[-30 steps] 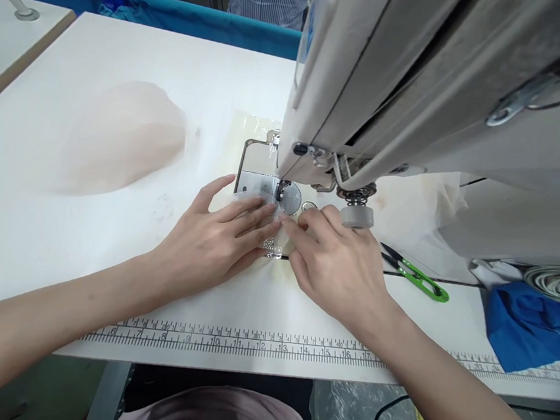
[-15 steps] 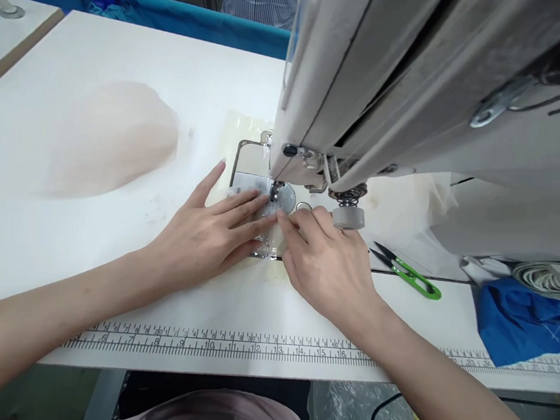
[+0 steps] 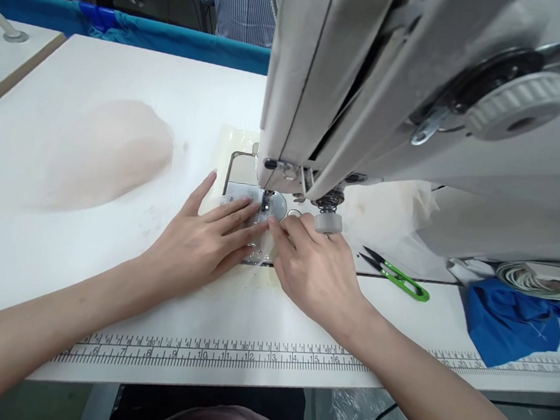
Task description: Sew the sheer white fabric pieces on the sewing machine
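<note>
My left hand (image 3: 198,238) lies flat beside the presser foot (image 3: 266,201) of the sewing machine (image 3: 302,86), thumb spread and fingertips on the needle plate area. Close on its right, my right hand (image 3: 314,263) has its fingers curled, with the index fingertip near the left fingers just in front of the foot. Whatever these curled fingers pinch is hidden or too thin to make out. Clear shiny film (image 3: 256,254) shows between the hands. Sheer beige fabric (image 3: 384,203) lies to the right, under the machine arm.
A sheer pinkish-beige fabric piece (image 3: 127,155) rests on the white table at left. Green thread snips (image 3: 399,279) are right of my right hand, with blue cloth (image 3: 509,321) farther right. A ruler strip (image 3: 226,357) runs along the front edge. Someone in a striped shirt (image 3: 245,2) is beyond.
The view has shifted slightly, so the table sits lower and the machine head farther left. Both hands keep nearly the same place and pose by the presser foot.
</note>
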